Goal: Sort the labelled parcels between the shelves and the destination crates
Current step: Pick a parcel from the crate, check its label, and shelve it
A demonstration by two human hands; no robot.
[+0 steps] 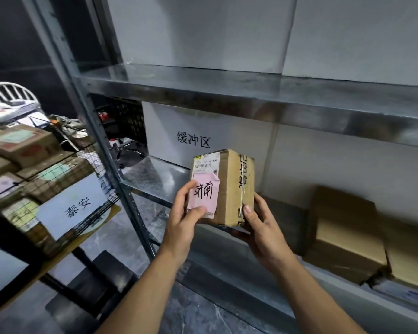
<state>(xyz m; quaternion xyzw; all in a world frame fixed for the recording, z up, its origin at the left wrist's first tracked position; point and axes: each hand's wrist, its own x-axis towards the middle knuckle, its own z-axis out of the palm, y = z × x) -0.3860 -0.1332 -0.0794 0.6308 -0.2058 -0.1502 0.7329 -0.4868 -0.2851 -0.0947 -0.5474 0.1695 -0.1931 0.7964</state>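
Head view: I hold the parcel [227, 189] upright in the air in front of the middle shelf [155, 177], not resting on it. My left hand [181, 220] is curled round its near edge with the thumb on the pink label [204, 194]. My right hand [261, 232] cups the lower corner, thumb pressed on the taped seam.

Both grips sit low, so I judge the box could tip away from me. The label's upper corner looks lifted, and my thumb could drag it off. The nearest wire crate [102, 186] carries a different place name on its sign [77, 206] from the one on the label, so dropping the parcel there would be a mis-sort.

The shelving is bare galvanised metal — slick, I'd guess. A buffer-zone sign [193, 139] hangs on the back wall, and plain cardboard boxes [345, 235] sit on the shelf to the right. Below is a dark marbled floor [198, 314].
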